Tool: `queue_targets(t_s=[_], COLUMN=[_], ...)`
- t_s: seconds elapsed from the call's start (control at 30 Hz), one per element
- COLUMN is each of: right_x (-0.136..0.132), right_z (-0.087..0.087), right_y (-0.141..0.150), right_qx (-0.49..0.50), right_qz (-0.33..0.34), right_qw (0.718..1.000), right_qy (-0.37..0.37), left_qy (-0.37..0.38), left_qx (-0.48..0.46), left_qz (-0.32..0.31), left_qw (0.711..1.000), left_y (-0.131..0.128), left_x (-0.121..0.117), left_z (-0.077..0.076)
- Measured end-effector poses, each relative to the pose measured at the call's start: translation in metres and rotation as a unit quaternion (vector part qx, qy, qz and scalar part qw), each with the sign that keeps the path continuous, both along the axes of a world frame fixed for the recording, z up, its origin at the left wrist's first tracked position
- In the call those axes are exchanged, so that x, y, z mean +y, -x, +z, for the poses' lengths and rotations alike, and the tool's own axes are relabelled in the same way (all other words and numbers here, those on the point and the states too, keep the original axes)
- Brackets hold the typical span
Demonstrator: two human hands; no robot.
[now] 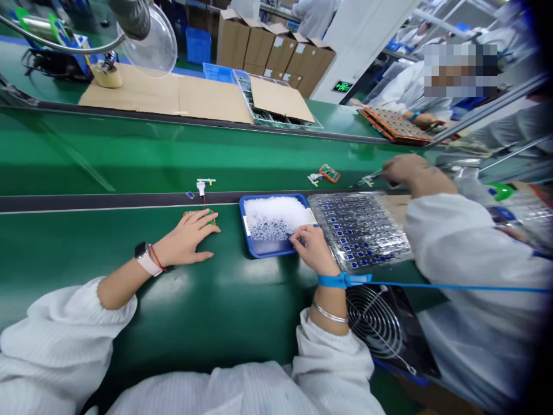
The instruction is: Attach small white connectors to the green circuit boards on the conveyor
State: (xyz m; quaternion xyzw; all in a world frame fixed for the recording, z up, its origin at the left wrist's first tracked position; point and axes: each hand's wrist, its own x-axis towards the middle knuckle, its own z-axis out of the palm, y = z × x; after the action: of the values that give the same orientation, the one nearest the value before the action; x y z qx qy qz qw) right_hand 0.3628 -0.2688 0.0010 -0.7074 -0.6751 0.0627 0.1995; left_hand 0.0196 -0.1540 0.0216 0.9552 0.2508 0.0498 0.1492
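My left hand (191, 237) lies palm down with its fingers stretched out over a green circuit board in an orange frame (211, 219), covering most of it. A white connector piece (201, 187) sits just beyond, joined by thin wires, and a small blue part (190, 196) is beside it. My right hand (313, 246) is at the right side of a blue tray (271, 252). The tray holds many small white pieces (274, 216), perhaps rings. Thumb and index finger are pinched together over the tray's edge; anything between them is too small to make out.
A clear blister tray with rows of blue parts (363, 230) lies right of the blue tray. A co-worker's hand (410, 170) reaches in from the right. Another framed board (329, 173) lies beyond the tray. A black fan (380, 323) is below my right wrist, which wears a blue corded strap (341, 280).
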Motion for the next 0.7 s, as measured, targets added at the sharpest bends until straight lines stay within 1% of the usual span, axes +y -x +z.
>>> queue_targets(t_s=[0.1,0.13,0.17,0.27,0.37,0.5,0.6,0.7], right_x=[0.001,0.001,0.001,0.004,0.006,0.006,0.006,0.006], right_z=[-0.001,-0.002,-0.002,-0.005,-0.009,-0.010,-0.009,-0.007], right_y=[-0.002,-0.003,-0.003,-0.002,0.000,0.002,0.004,0.005], right_qx=[-0.003,-0.003,-0.002,0.010,0.013,0.008,0.018,0.031], right_qz=[0.000,-0.003,-0.005,-0.005,-0.011,-0.018,-0.014,-0.018], right_qw=[1.000,1.000,1.000,0.999,0.999,0.999,0.999,0.998], right_qy=[-0.008,-0.016,-0.024,-0.039,-0.031,-0.033,-0.043,-0.054], left_qy=[-0.051,-0.051,-0.044,-0.012,0.007,0.033,0.052,0.066], left_qx=[-0.064,-0.074,-0.082,-0.106,-0.112,-0.105,-0.105,-0.101], left_qz=[0.142,0.168,0.179,0.160,0.137,0.090,0.079,0.073], left_qw=[0.986,0.982,0.979,0.981,0.984,0.990,0.990,0.990], left_y=[0.009,0.012,0.014,0.019,0.022,0.027,0.031,0.034], left_x=[-0.003,-0.001,0.001,0.008,0.006,-0.015,-0.035,-0.048], left_z=[-0.011,-0.014,-0.016,-0.018,-0.018,-0.017,-0.016,-0.014])
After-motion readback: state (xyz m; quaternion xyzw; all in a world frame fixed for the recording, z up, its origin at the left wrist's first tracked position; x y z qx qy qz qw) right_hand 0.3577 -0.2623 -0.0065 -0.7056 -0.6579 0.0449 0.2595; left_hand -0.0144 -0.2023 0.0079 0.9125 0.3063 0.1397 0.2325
